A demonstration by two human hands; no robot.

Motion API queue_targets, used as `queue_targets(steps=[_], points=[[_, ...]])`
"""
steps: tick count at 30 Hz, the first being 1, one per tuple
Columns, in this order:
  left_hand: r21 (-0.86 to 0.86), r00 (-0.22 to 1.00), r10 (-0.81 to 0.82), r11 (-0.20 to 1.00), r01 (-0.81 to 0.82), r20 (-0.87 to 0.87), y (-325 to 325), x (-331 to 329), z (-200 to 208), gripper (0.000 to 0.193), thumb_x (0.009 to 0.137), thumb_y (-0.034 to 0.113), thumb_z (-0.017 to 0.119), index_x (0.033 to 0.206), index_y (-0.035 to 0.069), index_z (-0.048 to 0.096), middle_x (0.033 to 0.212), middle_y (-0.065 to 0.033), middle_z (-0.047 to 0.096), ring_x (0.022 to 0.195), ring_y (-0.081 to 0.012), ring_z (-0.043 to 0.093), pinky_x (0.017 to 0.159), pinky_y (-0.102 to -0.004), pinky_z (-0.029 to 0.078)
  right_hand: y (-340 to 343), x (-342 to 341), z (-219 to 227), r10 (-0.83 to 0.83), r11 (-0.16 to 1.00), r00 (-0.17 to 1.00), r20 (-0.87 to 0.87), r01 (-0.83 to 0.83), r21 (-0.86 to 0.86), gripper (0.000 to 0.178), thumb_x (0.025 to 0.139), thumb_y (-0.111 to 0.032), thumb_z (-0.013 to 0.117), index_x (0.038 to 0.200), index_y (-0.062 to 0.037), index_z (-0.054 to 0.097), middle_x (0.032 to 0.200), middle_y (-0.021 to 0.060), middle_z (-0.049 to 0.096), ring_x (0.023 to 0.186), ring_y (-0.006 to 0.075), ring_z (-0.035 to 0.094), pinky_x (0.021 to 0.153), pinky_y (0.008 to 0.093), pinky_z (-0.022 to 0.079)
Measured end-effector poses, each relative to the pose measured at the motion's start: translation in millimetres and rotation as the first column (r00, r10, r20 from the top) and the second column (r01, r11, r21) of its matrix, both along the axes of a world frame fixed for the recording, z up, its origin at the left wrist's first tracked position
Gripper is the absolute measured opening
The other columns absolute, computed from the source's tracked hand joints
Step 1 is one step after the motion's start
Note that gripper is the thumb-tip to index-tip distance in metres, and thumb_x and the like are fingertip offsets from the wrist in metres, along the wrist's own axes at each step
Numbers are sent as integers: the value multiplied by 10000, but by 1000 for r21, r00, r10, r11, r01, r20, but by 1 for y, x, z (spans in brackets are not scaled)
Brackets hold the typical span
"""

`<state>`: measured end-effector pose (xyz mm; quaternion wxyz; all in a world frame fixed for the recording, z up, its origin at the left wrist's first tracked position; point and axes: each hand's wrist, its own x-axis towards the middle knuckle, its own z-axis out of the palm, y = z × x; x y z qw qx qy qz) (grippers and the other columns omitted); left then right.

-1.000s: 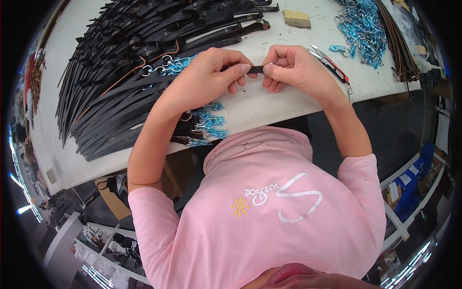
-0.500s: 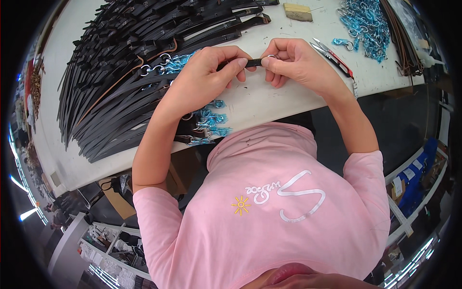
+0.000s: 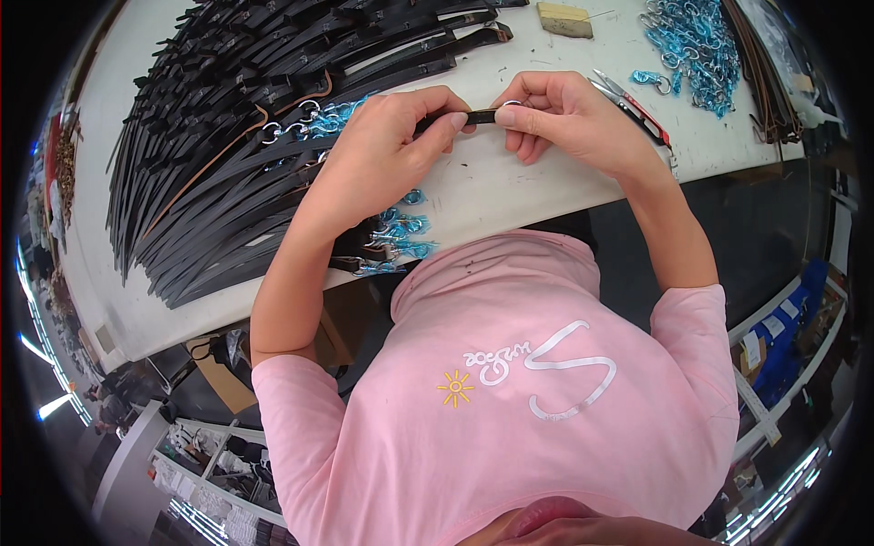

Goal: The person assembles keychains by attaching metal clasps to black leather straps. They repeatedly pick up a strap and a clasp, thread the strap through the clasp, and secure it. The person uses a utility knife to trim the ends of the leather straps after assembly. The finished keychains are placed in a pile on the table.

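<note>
Between my two hands a short stretch of black strap (image 3: 481, 117) is held level above the table. My left hand (image 3: 391, 136) is closed, thumb and fingers pinching the strap's left end. Closed at the other end is my right hand (image 3: 560, 114), its thumb pressed on the strap where a silver metal ring (image 3: 510, 104) shows in part. The rest of the ring and of the strap is hidden by my fingers. Beside my left wrist, blue-wrapped metal clips (image 3: 337, 118) lie on the black straps.
Many black straps (image 3: 218, 136) cover the left of the white table (image 3: 510, 187). More blue-wrapped clips (image 3: 401, 227) hang near its front edge. Red-handled scissors (image 3: 637, 105) lie right of my right hand. Farther back are a yellowish block (image 3: 564, 20), a pile of blue-wrapped clips (image 3: 692, 50) and brown straps (image 3: 765, 82).
My right hand's fingers have shifted slightly around the ring end. The strap stays held between both hands in nearly the same place.
</note>
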<state>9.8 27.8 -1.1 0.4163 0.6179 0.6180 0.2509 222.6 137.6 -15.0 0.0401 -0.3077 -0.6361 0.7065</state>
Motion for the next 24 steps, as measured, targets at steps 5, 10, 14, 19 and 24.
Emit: queue_targets(steps=[5,10,14,19,24], points=[[-26,1000,9,1000,-8,27,0,0,-2,188,992,142,565,1008,-23,654,750,-22,610,691,-77,526,653,-249,446,-1,-1,1,5,1000,1000,3,-5,21,259,976,-242,654,1018,13,660,809,54,680,715,106,657,672,237,555],[-28,997,9,1000,-7,81,0,0,-4,191,1002,145,555,1017,-14,659,744,-5,600,699,-67,524,655,-239,437,-3,-2,1,-6,999,1000,17,5,54,240,978,-238,648,1011,0,656,773,32,661,683,88,637,658,219,535],[-34,996,2,999,1,86,1,-1,-4,193,1007,143,545,1021,-6,666,742,11,594,704,-55,515,649,-230,422,-4,-2,2,-16,998,1000,19,15,59,239,975,-232,647,996,5,663,779,46,671,692,101,648,656,228,541],[-71,997,19,997,-13,81,2,0,-3,203,1001,165,557,1030,0,672,738,12,595,702,-43,505,635,-224,407,-3,-2,3,-16,998,999,30,15,55,243,965,-225,654,982,18,666,799,65,688,715,123,670,655,246,555],[-36,999,39,999,-38,23,4,5,-2,223,986,204,596,988,-1,685,696,7,592,664,-50,501,611,-232,405,-4,-2,0,-30,998,999,23,29,55,231,963,-217,654,974,14,665,796,65,689,713,123,671,652,250,557]])
